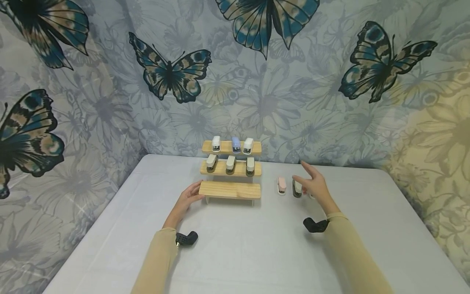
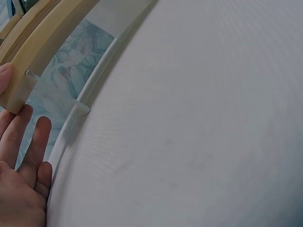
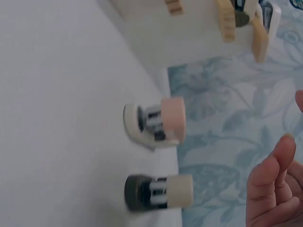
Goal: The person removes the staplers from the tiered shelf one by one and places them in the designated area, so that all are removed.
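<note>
A three-tier stand with wooden shelves (image 1: 229, 190) and clear supports stands on the table. My left hand (image 1: 188, 197) grips the left end of its lowest, bare shelf, thumb on the wood and fingers at the end (image 2: 19, 156). Over the table to the right, my right hand (image 1: 316, 185) hovers by small staplers with its fingers spread and nothing held. A pink stapler (image 1: 281, 185) with a white base and a cream stapler (image 3: 180, 191) with a dark base sit beside it. Another light stapler (image 1: 311, 196) is mostly hidden under the hand.
On the top shelf sit a white stapler (image 1: 216, 143), a lavender one (image 1: 236, 144) and another white one (image 1: 248, 145). The middle shelf bears three cream staplers (image 1: 230, 164) with dark bases. A butterfly-patterned cloth (image 1: 264, 106) hangs behind the white table (image 1: 242, 253).
</note>
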Available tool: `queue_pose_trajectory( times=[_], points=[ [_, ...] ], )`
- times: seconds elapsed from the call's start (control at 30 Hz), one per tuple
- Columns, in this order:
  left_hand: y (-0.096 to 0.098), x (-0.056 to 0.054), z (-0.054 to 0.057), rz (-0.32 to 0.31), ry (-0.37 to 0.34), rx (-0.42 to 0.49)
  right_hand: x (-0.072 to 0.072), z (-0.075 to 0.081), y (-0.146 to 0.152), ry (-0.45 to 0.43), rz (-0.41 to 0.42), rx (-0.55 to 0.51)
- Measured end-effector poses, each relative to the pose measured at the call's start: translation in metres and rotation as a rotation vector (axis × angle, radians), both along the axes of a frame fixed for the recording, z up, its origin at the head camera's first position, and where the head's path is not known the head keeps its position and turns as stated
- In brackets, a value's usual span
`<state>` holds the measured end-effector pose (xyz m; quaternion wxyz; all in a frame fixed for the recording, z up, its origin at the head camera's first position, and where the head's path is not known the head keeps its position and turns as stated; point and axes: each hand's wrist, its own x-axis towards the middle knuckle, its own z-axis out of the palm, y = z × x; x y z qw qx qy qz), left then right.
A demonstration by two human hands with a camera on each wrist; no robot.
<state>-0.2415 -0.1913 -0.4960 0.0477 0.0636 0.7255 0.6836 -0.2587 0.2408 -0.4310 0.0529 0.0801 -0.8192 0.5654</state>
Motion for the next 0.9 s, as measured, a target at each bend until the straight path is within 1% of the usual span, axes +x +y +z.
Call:
queue_pose_trajectory(
  times=[0.03,0.1,0.23,0.4,0.5,0.6,0.73,0.8,0.83,0.9],
  points=[
    [0.000,0.000,0.000,0.003,-0.001,0.000,0.001,0.005,-0.005,-0.006,0.009,-0.010],
    [0.000,0.000,0.000,0.010,-0.002,0.001,0.001,0.011,-0.014,-0.026,0.016,-0.033],
    [0.000,-0.001,0.000,0.015,-0.003,0.001,-0.003,0.014,-0.029,-0.047,0.049,-0.058],
    [0.000,-0.002,0.000,0.008,0.002,-0.005,-0.006,0.018,-0.052,-0.072,0.087,-0.051],
    [0.000,-0.002,0.001,0.004,-0.007,-0.002,-0.008,0.023,-0.064,-0.104,0.127,-0.057],
    [0.001,0.001,0.006,-0.010,-0.016,0.007,-0.006,0.033,-0.076,-0.137,0.180,-0.075],
    [0.004,0.010,0.020,-0.027,-0.016,-0.014,0.001,0.049,-0.090,-0.166,0.246,-0.092],
    [0.006,0.013,0.024,-0.031,-0.003,-0.027,0.002,0.054,-0.096,-0.175,0.258,-0.087],
    [0.006,0.013,0.023,-0.030,-0.001,-0.026,0.001,0.053,-0.098,-0.175,0.263,-0.087],
    [0.004,0.010,0.016,-0.025,0.006,-0.012,-0.004,0.048,-0.102,-0.178,0.262,-0.093]
  ],
)
